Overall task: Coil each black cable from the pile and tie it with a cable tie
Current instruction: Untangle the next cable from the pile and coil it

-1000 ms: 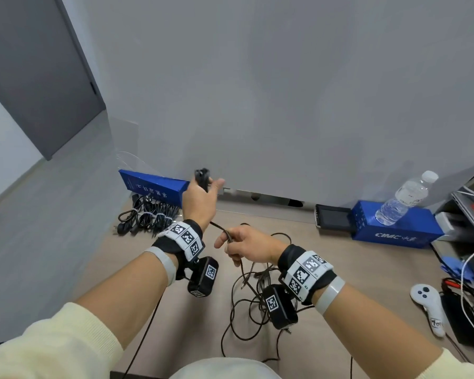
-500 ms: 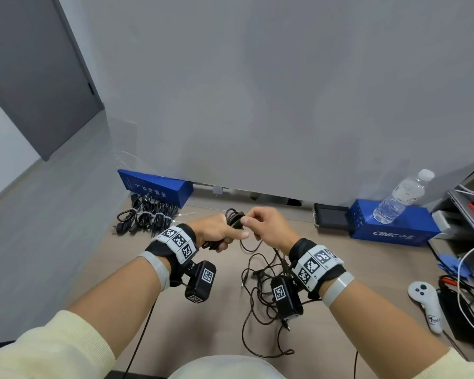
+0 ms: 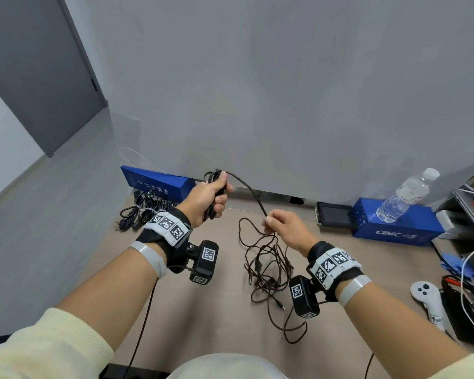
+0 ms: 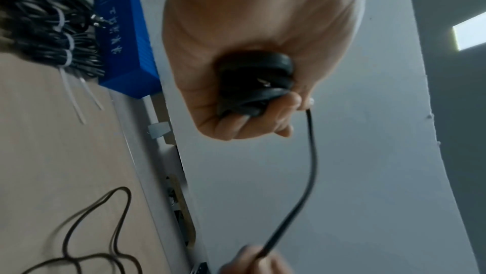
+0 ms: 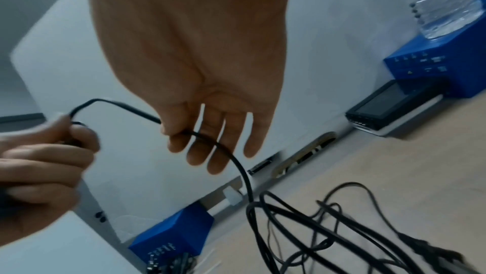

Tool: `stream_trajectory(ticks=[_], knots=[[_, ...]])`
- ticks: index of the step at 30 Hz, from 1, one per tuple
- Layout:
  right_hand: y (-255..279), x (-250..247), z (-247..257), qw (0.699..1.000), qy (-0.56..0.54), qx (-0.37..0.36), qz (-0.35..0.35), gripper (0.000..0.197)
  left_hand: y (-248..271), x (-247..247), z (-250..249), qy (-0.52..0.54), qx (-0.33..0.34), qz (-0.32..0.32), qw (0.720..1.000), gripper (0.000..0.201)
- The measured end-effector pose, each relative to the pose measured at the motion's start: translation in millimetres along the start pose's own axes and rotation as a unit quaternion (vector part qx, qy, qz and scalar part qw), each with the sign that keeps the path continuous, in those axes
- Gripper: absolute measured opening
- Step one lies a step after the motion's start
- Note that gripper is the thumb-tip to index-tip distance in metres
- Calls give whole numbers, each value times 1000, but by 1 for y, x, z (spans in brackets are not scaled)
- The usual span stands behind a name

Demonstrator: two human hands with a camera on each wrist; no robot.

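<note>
Black cable (image 3: 253,197) I'm coiling: a few loops bunched in my left hand (image 3: 204,199), raised at centre frame. Loose end arcs right and down to my right hand (image 3: 285,228), pinched between thumb and forefinger, then drops into the tangled pile of loose black cables (image 3: 268,266) on the tabletop, lower centre. Tied cable bundles (image 3: 143,210) with white cable ties (image 4: 61,20) lie centre left by the blue box.
</note>
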State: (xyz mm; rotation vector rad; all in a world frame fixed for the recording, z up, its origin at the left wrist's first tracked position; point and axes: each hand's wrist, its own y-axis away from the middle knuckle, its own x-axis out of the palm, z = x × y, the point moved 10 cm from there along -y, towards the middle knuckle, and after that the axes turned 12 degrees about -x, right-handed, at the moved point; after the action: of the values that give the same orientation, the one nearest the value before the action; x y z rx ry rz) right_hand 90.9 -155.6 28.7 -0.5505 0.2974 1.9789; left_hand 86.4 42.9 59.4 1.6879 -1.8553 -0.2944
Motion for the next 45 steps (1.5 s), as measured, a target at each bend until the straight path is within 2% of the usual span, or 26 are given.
stream_trajectory(ticks=[4, 8, 11, 15, 18, 21, 23, 25, 27, 30, 33, 36, 39, 42, 45], knots=[[-4, -11, 45, 996, -3, -75, -52, 19, -1, -2, 6, 6, -22, -25, 999, 43], [-10, -3, 64, 993, -4, -105, -55, 27, 0, 8, 16, -43, -34, -39, 998, 43], [-12, 8, 62, 995, -33, -91, -38, 36, 2, 20, 22, -29, -33, -17, 999, 44], [-10, 36, 52, 997, -38, -53, 41, 38, 3, 31, 15, -30, 19, 8, 999, 41], [-12, 46, 46, 997, -40, -27, 67, 40, 5, 34, 9, -57, 51, -34, 997, 24], [-13, 45, 47, 997, -26, -34, 72, 38, 7, 30, 2, -52, 84, -66, 993, 26], [-10, 47, 43, 995, 14, -37, 91, 30, 7, 28, -3, -12, 83, -56, 995, 30], [-1, 51, 23, 992, 47, -13, 115, 25, 8, 28, -8, 87, 63, -21, 994, 33], [12, 55, -4, 991, 23, 27, 130, 23, 7, 21, -16, 166, 54, -18, 985, 36], [19, 53, -30, 993, -17, 56, 104, 20, 6, 14, -21, 211, 60, -21, 975, 38], [14, 47, -42, 994, 12, 68, 87, 17, 4, 23, -17, 242, 50, 22, 969, 39], [20, 45, -59, 989, 55, 101, 95, 17, 3, 35, -7, 168, -2, 56, 984, 36], [26, 38, -67, 987, 87, 114, 74, 21, 2, 33, 13, 66, -71, 41, 994, 35], [23, 29, -52, 992, 94, 80, 37, 18, 0, 21, 27, 37, -111, 8, 993, 31], [21, 31, -24, 993, 88, 30, 76, 14, -1, 9, 34, -5, -129, -31, 991, 29]])
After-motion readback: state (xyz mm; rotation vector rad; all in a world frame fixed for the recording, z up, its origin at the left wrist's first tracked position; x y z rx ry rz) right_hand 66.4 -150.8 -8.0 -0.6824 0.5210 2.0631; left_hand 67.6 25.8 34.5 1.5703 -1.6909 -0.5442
